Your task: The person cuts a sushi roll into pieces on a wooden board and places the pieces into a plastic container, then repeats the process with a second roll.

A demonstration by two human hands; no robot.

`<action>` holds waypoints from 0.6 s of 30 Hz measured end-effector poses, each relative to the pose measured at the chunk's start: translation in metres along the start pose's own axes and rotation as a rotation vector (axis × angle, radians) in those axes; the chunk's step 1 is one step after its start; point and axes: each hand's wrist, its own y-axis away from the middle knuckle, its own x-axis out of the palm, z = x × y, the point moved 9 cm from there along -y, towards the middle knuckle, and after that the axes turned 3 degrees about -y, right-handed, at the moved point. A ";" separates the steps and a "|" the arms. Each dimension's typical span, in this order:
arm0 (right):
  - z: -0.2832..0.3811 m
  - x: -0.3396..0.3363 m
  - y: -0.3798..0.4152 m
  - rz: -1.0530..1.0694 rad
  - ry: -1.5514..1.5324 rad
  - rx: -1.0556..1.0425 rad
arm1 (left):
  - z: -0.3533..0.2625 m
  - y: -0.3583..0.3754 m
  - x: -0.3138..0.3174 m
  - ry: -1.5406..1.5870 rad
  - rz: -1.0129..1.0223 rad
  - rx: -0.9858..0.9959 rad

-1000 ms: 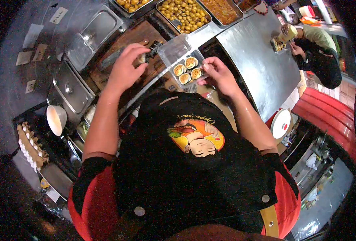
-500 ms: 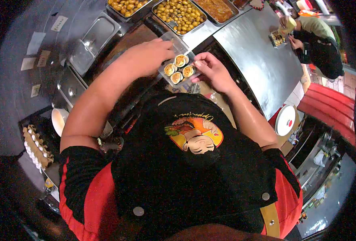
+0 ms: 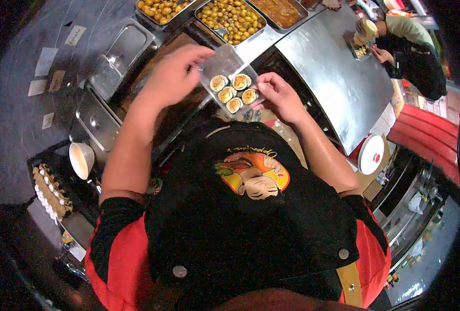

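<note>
I now count five sliced rolls in the clear plastic clamshell box (image 3: 230,85), up from four; it sits above the counter edge. My left hand (image 3: 175,75) has drawn back, fingers pinching its lid, while my right hand (image 3: 279,96) grips the near corner.

Clear plastic clamshell box (image 3: 225,67) w/ five sliced rolls (image 3: 233,90) (lid up), pinched by left hand (image 3: 174,76) & right hand (image 3: 281,96).

rolls (image 3: 232,92) in container (image 3: 220,65) between hands
</note>
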 end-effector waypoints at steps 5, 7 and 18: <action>-0.008 -0.024 0.017 -0.105 0.011 0.037 | 0.144 0.057 0.006 0.045 -0.444 -0.520; -0.014 -0.041 0.022 -0.171 -0.014 0.035 | 0.182 0.062 0.047 -0.085 -0.435 -0.509; -0.012 -0.056 0.024 -0.199 0.060 0.037 | 0.206 0.063 0.098 -0.218 -0.454 -0.509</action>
